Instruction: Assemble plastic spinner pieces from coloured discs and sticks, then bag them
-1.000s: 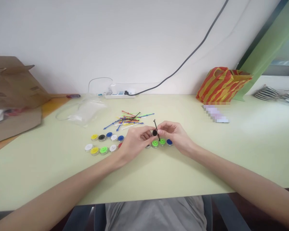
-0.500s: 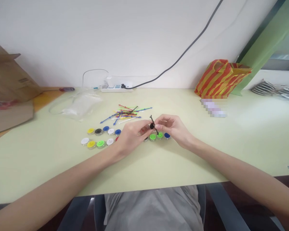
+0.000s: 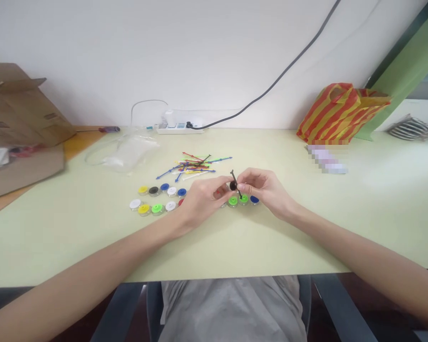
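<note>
My left hand [image 3: 203, 202] is closed, its thumb and fingertips pinching a small round piece with a black top [image 3: 233, 186], held up over the table. From the other side my right hand [image 3: 269, 192] pinches a thin black plastic arrow [image 3: 234, 176] against that black top. Below the hands lie clear-based discs, among them a bright green disc [image 3: 233, 202] and a dark blue disc [image 3: 254, 199]. More coloured discs, such as a yellow disc [image 3: 144, 209], stand in two rows to the left. My left hand hides part of the rows.
Beyond my hands lies a pile of coloured plastic arrows [image 3: 196, 165]. A clear plastic bag [image 3: 130, 152], a power strip [image 3: 180, 129] and a screwdriver [image 3: 109, 129] are at the back. A cardboard box [image 3: 24, 109] stands left, a striped bag [image 3: 342, 114] right.
The whole view has shifted slightly, so things appear a little further right. Both hands keep their pinch on the black-topped disc and the black arrow, with little visible movement.
</note>
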The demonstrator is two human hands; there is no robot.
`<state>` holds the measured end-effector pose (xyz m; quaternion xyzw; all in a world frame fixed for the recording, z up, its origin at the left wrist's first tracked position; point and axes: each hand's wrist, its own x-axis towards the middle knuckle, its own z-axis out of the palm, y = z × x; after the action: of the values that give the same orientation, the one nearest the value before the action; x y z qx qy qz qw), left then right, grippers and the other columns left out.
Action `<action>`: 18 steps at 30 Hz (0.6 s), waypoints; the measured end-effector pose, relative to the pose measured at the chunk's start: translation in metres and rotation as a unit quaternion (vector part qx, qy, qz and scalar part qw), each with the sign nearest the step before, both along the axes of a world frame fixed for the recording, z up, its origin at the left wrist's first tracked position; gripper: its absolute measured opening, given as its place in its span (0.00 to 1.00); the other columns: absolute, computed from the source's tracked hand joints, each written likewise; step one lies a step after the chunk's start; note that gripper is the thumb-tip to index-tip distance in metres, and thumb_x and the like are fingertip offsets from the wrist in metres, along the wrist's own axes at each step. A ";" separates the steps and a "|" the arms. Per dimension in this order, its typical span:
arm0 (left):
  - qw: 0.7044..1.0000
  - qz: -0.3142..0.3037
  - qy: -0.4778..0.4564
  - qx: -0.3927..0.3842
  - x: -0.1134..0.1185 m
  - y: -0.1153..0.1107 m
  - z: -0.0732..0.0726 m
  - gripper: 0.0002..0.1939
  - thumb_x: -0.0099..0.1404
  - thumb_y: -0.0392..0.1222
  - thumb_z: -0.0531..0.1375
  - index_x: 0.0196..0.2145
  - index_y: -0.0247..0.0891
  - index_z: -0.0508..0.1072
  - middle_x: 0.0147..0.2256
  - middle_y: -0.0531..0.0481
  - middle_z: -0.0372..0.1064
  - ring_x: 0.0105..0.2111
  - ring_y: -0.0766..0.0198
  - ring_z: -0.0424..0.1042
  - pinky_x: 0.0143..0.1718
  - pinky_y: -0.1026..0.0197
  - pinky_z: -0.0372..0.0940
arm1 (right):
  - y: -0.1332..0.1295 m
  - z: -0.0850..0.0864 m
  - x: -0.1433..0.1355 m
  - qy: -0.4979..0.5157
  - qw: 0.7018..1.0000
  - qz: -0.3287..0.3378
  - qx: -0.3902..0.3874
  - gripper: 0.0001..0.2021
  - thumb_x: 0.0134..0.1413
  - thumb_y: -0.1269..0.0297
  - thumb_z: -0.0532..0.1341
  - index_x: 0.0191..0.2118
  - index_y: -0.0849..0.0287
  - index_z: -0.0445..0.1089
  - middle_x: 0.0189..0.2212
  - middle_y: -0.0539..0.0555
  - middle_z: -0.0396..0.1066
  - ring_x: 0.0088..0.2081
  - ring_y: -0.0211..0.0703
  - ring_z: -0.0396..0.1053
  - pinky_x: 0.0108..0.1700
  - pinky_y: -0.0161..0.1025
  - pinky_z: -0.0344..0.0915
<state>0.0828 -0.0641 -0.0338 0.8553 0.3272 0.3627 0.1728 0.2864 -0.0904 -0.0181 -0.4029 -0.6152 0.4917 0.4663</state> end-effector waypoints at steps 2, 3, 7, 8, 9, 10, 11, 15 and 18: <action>1.000 0.004 0.004 0.006 0.000 0.000 0.000 0.08 0.69 0.44 0.63 0.42 0.39 0.77 0.28 0.53 0.75 0.27 0.66 0.72 0.31 0.65 0.65 | 0.000 -0.001 0.000 0.008 1.000 0.000 0.003 0.18 0.49 0.47 0.73 0.33 0.56 0.72 0.30 0.52 0.72 0.32 0.40 0.69 0.33 0.37 0.64; 1.000 0.003 0.003 0.009 0.000 0.000 0.000 0.08 0.69 0.44 0.63 0.42 0.39 0.77 0.28 0.53 0.75 0.27 0.66 0.72 0.30 0.65 0.65 | 0.001 -0.001 0.000 0.014 1.000 0.000 0.006 0.18 0.49 0.48 0.73 0.33 0.56 0.71 0.31 0.52 0.72 0.32 0.40 0.69 0.33 0.37 0.64; 1.000 -0.005 -0.005 0.008 -0.001 0.001 -0.003 0.07 0.69 0.44 0.63 0.42 0.39 0.76 0.29 0.53 0.76 0.27 0.66 0.72 0.31 0.65 0.65 | 0.002 -0.003 0.001 0.009 1.000 -0.001 0.012 0.18 0.50 0.48 0.73 0.34 0.56 0.71 0.32 0.52 0.73 0.33 0.41 0.69 0.34 0.37 0.63; 1.000 -0.006 -0.006 0.007 -0.001 0.001 -0.003 0.07 0.69 0.43 0.63 0.42 0.39 0.76 0.28 0.53 0.76 0.27 0.67 0.73 0.31 0.65 0.66 | 0.002 -0.003 0.001 0.003 1.000 0.000 0.013 0.18 0.50 0.48 0.73 0.34 0.56 0.71 0.32 0.52 0.73 0.33 0.40 0.69 0.33 0.37 0.62; 1.000 -0.007 -0.009 0.006 -0.002 0.002 -0.004 0.06 0.69 0.43 0.63 0.41 0.39 0.76 0.28 0.53 0.76 0.27 0.67 0.73 0.31 0.65 0.66 | 0.002 -0.003 0.002 -0.002 1.000 0.000 0.013 0.18 0.51 0.48 0.72 0.34 0.57 0.72 0.31 0.52 0.73 0.32 0.40 0.68 0.32 0.37 0.62; 1.000 -0.008 -0.011 0.004 -0.002 0.002 -0.004 0.06 0.69 0.43 0.63 0.40 0.39 0.76 0.28 0.53 0.76 0.26 0.67 0.72 0.31 0.65 0.66 | 0.002 -0.003 0.002 -0.005 1.000 0.001 0.014 0.17 0.51 0.48 0.72 0.34 0.57 0.72 0.31 0.52 0.72 0.31 0.39 0.68 0.31 0.36 0.61; 1.000 -0.009 -0.014 0.003 -0.002 0.002 -0.005 0.06 0.68 0.43 0.63 0.40 0.39 0.76 0.28 0.53 0.76 0.26 0.67 0.73 0.31 0.65 0.66 | 0.002 -0.003 0.002 -0.007 1.000 0.001 0.015 0.17 0.51 0.49 0.72 0.33 0.57 0.72 0.30 0.52 0.72 0.31 0.39 0.67 0.30 0.36 0.60; 1.000 -0.008 -0.026 0.002 -0.002 0.000 -0.003 0.07 0.68 0.43 0.64 0.42 0.40 0.77 0.28 0.54 0.76 0.26 0.67 0.74 0.31 0.65 0.67 | 0.003 -0.002 0.004 -0.010 1.000 0.001 0.013 0.17 0.51 0.49 0.72 0.33 0.57 0.73 0.30 0.52 0.73 0.31 0.40 0.67 0.30 0.36 0.60; 0.999 -0.011 -0.037 0.005 -0.001 -0.003 0.000 0.09 0.68 0.41 0.64 0.45 0.40 0.77 0.29 0.54 0.77 0.27 0.67 0.75 0.32 0.66 0.67 | 0.003 -0.001 0.007 -0.003 1.000 0.001 0.011 0.16 0.50 0.49 0.72 0.33 0.58 0.74 0.30 0.52 0.73 0.31 0.40 0.67 0.32 0.37 0.62</action>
<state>0.0818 -0.0671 -0.0341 0.8455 0.3096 0.3938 0.1849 0.2930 -0.0876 -0.0194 -0.3990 -0.6221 0.4843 0.4683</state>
